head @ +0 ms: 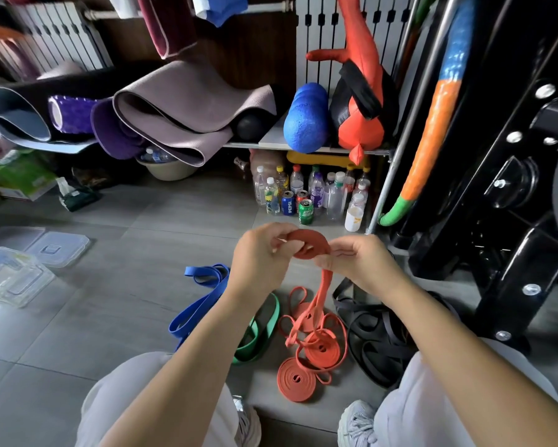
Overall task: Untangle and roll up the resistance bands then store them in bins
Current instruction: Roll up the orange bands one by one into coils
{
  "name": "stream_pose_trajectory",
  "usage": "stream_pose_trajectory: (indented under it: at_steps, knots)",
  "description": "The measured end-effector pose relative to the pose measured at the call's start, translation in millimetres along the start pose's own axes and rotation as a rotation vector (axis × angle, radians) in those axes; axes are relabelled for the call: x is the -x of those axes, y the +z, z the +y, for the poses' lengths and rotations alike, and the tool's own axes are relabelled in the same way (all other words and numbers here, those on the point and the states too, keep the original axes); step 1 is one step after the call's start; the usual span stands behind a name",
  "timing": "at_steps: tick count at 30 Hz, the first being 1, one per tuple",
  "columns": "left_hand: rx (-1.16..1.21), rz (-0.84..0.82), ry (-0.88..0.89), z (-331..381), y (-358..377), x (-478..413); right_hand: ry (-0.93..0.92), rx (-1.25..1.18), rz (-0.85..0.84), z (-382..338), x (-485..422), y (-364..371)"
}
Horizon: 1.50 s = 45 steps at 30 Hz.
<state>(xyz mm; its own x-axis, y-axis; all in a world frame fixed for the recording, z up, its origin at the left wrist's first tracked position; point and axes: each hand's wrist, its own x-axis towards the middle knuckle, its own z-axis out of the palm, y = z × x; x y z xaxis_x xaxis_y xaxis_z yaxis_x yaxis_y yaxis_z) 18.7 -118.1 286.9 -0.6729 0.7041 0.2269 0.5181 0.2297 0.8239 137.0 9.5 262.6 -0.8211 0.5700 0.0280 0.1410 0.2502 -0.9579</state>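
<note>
At frame centre your left hand (261, 258) pinches the orange band (311, 241) at its coil, likely so it can't spring loose; your right hand (359, 261) grips the tail hanging to the floor (142, 227). Bins (13, 279) sit at left.

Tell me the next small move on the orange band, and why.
Probably wind one more turn onto the coil: the left hand holds the partly rolled orange band, the right hand pinches its tail, which hangs unrolled to the floor.
</note>
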Motion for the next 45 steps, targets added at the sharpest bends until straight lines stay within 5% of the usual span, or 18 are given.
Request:
stream_pose_trajectory:
  at_steps: [4,9,12,16,18,30,36,39,42,45]
  knots:
    - [0.325,0.005,-0.137,0.8,-4.3,-0.3,-0.008,-0.178,0.056,-6.4,0.1,4.3]
    - [0.563,-0.064,-0.362,-3.4,-1.0,1.4,-0.098,-0.084,0.119,-8.6,1.0,7.3]
    - [0.337,-0.159,-0.266,-3.1,-4.9,1.9,-0.074,0.024,0.111,-9.5,2.9,8.8]
    - [-0.434,-0.222,0.187,-8.6,-8.3,8.0,-0.105,0.476,0.035,-8.5,7.0,9.2]
    - [-0.465,-0.232,0.251,-6.5,-7.2,9.4,-0.134,0.535,0.011,-10.8,9.6,10.2]
    - [0.376,-0.038,-0.04,2.2,-11.3,6.1,-0.044,0.218,-0.011,-21.5,10.3,-5.6]
    - [0.893,-0.192,-0.266,3.1,-9.1,11.1,-0.151,-0.126,0.071,-23.6,12.9,0.2]
    - [0.619,-0.22,-0.276,4.3,-7.3,9.4,-0.135,-0.065,0.115,-20.5,12.4,-1.4]
    - [-0.01,-0.132,0.015,1.4,-5.6,10.6,-0.11,0.274,0.09,-14.9,12.3,0.4]
    - [-0.284,-0.188,0.207,1.4,-4.4,14.0,-0.134,0.483,0.055,-10.9,13.5,4.6]
